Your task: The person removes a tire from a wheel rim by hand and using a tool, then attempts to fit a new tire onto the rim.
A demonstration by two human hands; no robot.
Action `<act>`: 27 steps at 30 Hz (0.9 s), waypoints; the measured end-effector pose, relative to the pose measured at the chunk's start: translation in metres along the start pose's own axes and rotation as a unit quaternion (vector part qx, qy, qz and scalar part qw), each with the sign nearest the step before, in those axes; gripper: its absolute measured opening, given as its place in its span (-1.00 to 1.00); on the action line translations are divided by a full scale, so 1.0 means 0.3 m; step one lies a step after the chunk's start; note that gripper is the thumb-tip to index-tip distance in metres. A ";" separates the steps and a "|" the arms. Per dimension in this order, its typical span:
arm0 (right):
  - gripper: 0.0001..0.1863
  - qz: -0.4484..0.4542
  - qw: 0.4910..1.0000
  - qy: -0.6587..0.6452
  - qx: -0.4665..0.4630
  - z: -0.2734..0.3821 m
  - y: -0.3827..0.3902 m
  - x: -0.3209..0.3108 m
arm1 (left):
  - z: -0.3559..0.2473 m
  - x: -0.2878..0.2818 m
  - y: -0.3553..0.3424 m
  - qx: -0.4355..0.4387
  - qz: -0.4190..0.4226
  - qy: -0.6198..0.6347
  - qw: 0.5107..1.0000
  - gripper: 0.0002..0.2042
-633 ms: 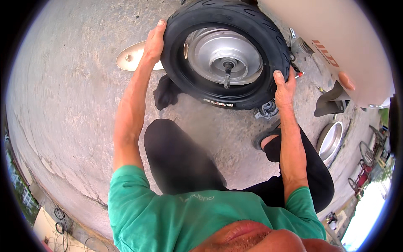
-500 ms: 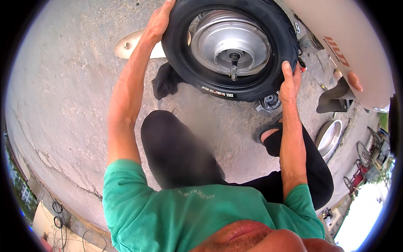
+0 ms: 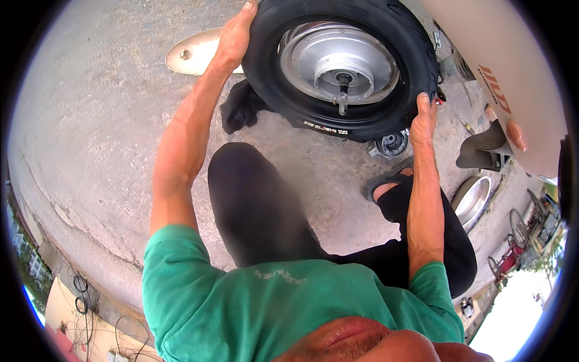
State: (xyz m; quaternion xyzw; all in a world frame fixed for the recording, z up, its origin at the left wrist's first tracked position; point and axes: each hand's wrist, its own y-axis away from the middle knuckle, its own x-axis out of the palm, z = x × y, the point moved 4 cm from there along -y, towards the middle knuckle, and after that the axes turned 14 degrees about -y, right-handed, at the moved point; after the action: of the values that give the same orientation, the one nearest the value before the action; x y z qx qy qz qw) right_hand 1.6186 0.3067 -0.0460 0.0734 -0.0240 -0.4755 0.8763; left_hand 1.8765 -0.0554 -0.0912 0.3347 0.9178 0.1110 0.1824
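A black scooter tyre (image 3: 416,54) is gripped at both sides, my left hand (image 3: 235,36) on its upper left and my right hand (image 3: 424,120) on its lower right. Inside the tyre's ring shows a silver hub wheel (image 3: 322,51) with an axle sticking out from its centre. A dark bundle of cloth (image 3: 238,108) lies on the floor below the tyre's left side, and a metal housing part (image 3: 389,145) lies under its right side. A cream oval panel (image 3: 187,51) lies behind my left hand.
A pale vehicle body panel (image 3: 494,60) fills the upper right, with a dark flap (image 3: 479,148) at its edge. A round silver rim (image 3: 473,199) lies beside my right knee. Bicycles (image 3: 518,232) stand at the far right. Cables (image 3: 84,301) are at the lower left.
Both my hands and the tyre have moved up and right in the view. More of the dark cloth and floor below the tyre shows.
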 end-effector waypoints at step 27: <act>-0.15 0.038 0.988 0.094 -0.118 0.037 -0.041 0.051 | 0.060 0.006 0.072 0.036 -0.106 0.022 0.993 -0.41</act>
State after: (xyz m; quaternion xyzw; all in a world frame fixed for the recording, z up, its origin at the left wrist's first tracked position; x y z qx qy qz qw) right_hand 1.6155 0.2862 -0.0372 0.0127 0.1116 -0.4326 0.8946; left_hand 1.8951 -0.0366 -0.1010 0.2394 0.9553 0.0649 0.1607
